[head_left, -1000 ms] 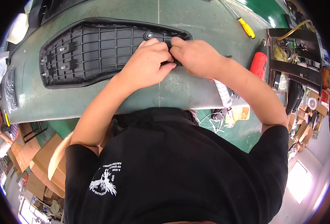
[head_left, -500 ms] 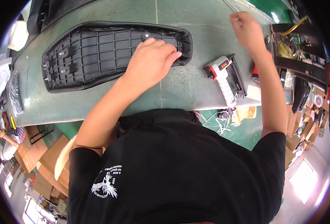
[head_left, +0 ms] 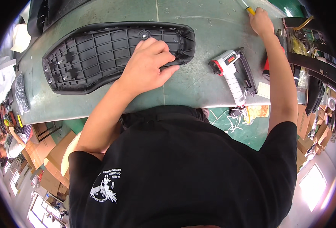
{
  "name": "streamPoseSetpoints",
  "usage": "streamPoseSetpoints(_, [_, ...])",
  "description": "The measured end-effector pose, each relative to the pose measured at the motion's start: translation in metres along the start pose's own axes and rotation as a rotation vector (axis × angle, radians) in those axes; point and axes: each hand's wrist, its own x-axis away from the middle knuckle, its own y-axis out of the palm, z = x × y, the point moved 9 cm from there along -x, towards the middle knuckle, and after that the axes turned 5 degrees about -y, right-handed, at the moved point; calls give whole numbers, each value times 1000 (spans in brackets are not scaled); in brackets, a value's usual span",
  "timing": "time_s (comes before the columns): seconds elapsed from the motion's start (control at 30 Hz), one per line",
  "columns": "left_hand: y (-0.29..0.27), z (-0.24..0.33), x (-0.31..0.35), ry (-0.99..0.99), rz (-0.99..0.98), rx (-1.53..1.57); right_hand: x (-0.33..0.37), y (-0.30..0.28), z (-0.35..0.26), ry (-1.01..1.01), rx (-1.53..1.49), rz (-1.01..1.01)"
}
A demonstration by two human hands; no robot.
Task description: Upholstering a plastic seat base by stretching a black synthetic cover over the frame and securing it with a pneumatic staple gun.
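Note:
An upside-down black motorcycle seat [head_left: 103, 47] lies on the green worktable, its ribbed plastic base facing up and its cover folded over the rim. My left hand [head_left: 147, 64] lies over the seat's near right edge, the thumb outside and the fingers on the inner side, so the rim sits between them. At the far right, my right hand [head_left: 262, 22] closes round the yellow handle of a screwdriver [head_left: 250, 10], whose thin shaft points away toward the upper left. Between my arms rests a white, red and black staple gun [head_left: 232, 72], touched by neither hand.
Loose staples are scattered on the worktable [head_left: 202, 91]. A red and black tool [head_left: 266, 70] lies by my right forearm, beside a dark shelf [head_left: 308, 62]. A plastic-wrapped bundle [head_left: 21, 93] is at the left edge. Cardboard boxes [head_left: 38, 146] and another person [head_left: 14, 146] appear lower left.
My right hand has moved right and now closes on the screwdriver's handle. My left thumb has come away from the fingers and lowered along the seat's near edge.

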Motion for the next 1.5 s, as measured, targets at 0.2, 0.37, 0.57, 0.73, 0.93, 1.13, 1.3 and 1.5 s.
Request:
streamPoseSetpoints(0.2, [1, 0, 12, 79, 44, -98, 133, -131, -67, -3, -1171, -131])
streamPoseSetpoints(0.37, [11, -13, 24, 114, 88, -213, 300, -153, -142, 402, -1831, -774])
streamPoseSetpoints(0.57, [16, -10, 21, 205, 138, -257, 366, -122, -199, 672, -2161, -794])
streamPoseSetpoints(0.73, [16, -13, 19, 193, 141, -249, 357, -93, -209, 707, -2372, -886])
streamPoseSetpoints(0.93, [11, -12, 19, 166, 125, -175, 366, -97, -212, 855, -2516, -1040])
streamPoseSetpoints(1.13, [5, -10, 15, 150, 111, -140, 364, -100, -218, 924, -2673, -1090])
streamPoseSetpoints(1.3, [6, -10, 10, 116, 73, -140, 359, -103, -206, 584, -2078, -706])
streamPoseSetpoints(1.5, [-2, -10, 4, 79, 42, -96, 343, -134, -178, -42, -1113, 188])
